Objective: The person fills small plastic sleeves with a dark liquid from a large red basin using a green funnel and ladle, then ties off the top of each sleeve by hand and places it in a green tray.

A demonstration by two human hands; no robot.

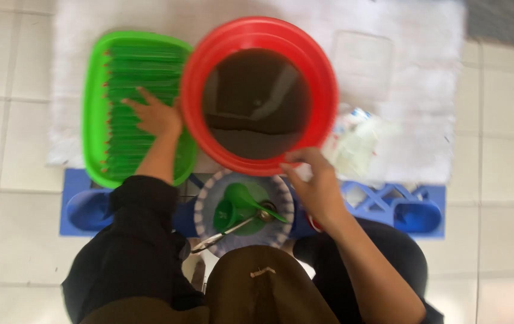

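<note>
My left hand (155, 114) rests with fingers spread on a row of several green sticks in a green tray (94, 120). My right hand (317, 183) grips the near rim of a big red basin (323, 78) holding dark brown liquid. Just below the basin, a round plate (204, 201) carries a green funnel (246, 198), a small green cup (227, 215) and a metal spoon (227, 233).
A white fluffy mat (425, 90) lies under the tray and basin. A clear plastic lid (362, 60) and a crumpled plastic bag (356, 141) sit right of the basin. A blue lattice stool (389, 201) stands near my knees on a white tiled floor.
</note>
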